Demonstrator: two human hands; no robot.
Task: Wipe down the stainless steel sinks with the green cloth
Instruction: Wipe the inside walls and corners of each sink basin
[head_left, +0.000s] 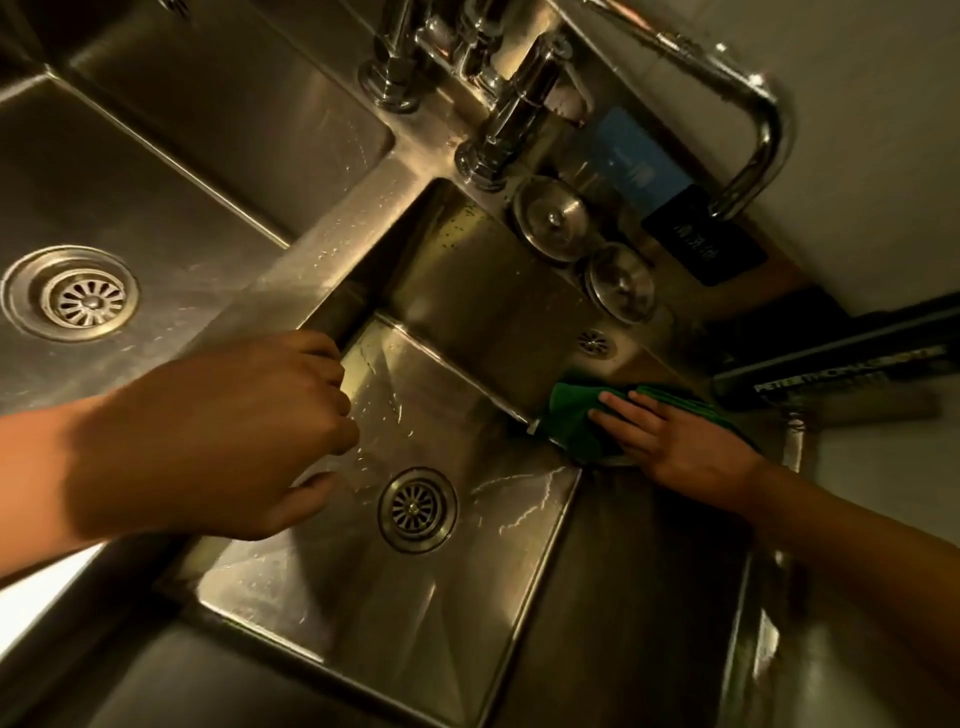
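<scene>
Against the far right wall of the right sink (363, 623), the green cloth (571, 426) is pressed under the straight fingers (623, 415) of the right hand (685, 447). Soft, limp and light, it is likely best pinned mid-cloth by a flat palm. The left hand (223, 436) is curled, with nothing visibly held.

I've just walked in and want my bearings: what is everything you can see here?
sinks: two, steel, side by side
drains: two, steel, one in each sink floor
overflow: one, steel, right sink's back wall
taps: several, chrome, back ledge
lids: two, steel, round, ledge behind right sink
labels: two, blue and black, behind the lids
dark object: one, black, lettered, right of the sinks
cloth: one, green, right sink's far right corner
left hand: fingers curled, at the divider between sinks
right hand: fingers flat, pressing the cloth
</scene>
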